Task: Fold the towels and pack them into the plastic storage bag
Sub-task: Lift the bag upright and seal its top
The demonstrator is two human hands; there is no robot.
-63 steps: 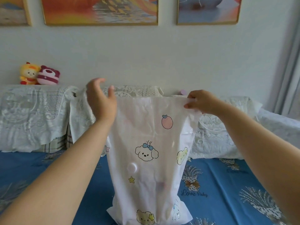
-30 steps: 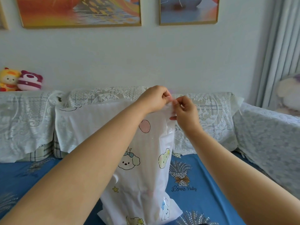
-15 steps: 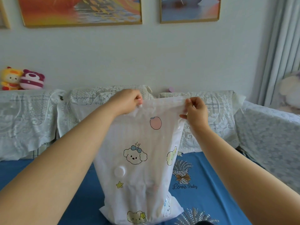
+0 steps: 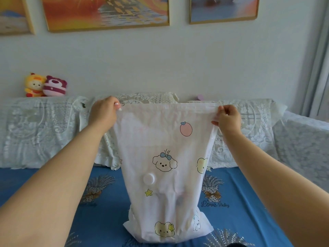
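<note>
A white plastic storage bag (image 4: pixel 165 148) printed with cartoon dogs, bears, a star and a peach stands upright on the blue bed sheet (image 4: pixel 231 202). It has a round white valve on its front. Its lower part bulges, and what is inside is hidden by the cloudy plastic. My left hand (image 4: pixel 104 113) pinches the bag's top left corner. My right hand (image 4: pixel 227 118) pinches the top right corner. The top edge is stretched flat and straight between both hands.
Lace-covered cushions (image 4: pixel 35 131) line the back of the bed along the wall. Two plush toys (image 4: pixel 46 85) sit on the ledge at left. Framed pictures (image 4: pixel 106 13) hang above. A curtain (image 4: pixel 316 59) hangs at the right.
My hands were close together at the bag's top middle a second ago. They have slid apart along the top edge to its two corners, pulling it taut.
</note>
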